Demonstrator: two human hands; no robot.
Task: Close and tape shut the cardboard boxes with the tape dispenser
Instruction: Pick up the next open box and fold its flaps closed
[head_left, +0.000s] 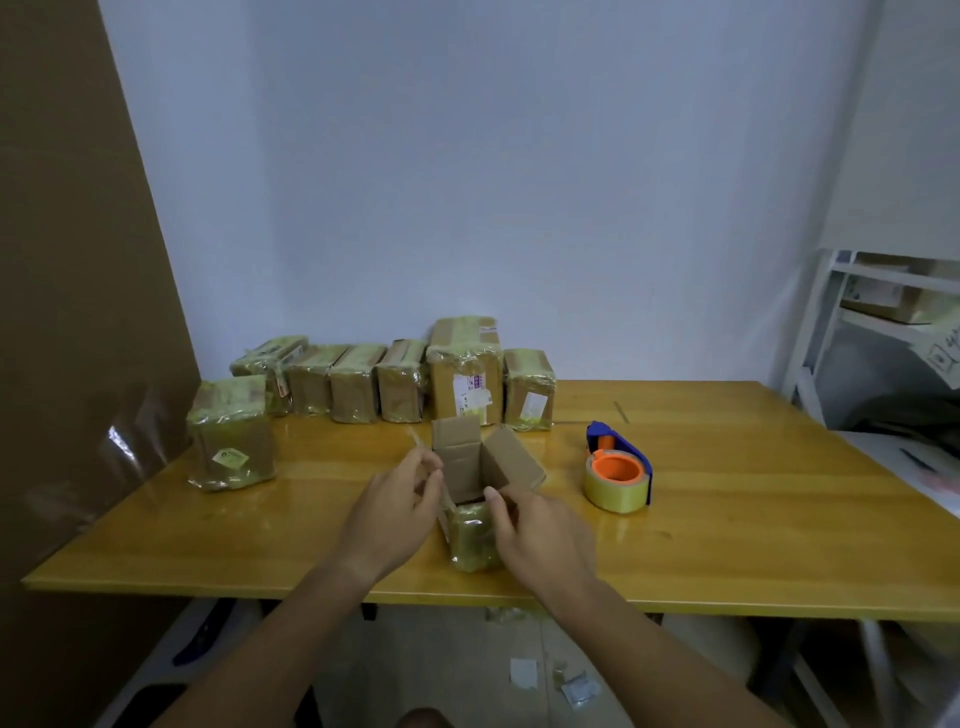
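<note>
A small cardboard box (475, 530) stands near the table's front edge with its top flaps (511, 457) standing open; old yellowish tape covers its lower front. My left hand (400, 499) is at the box's left flap, fingers curled round the flap's edge. My right hand (535, 525) grips the box's near right corner, thumb on the rim. The tape dispenser (618, 470), blue with an orange core and a yellow tape roll, lies on the table to the right of the box, untouched.
Several taped boxes line the back of the wooden table (727, 519), the tallest (465, 371) just behind the open box. Another taped box (231, 434) stands at the left. A white shelf rack (852, 332) is at the right, a large cardboard sheet (78, 312) at the left.
</note>
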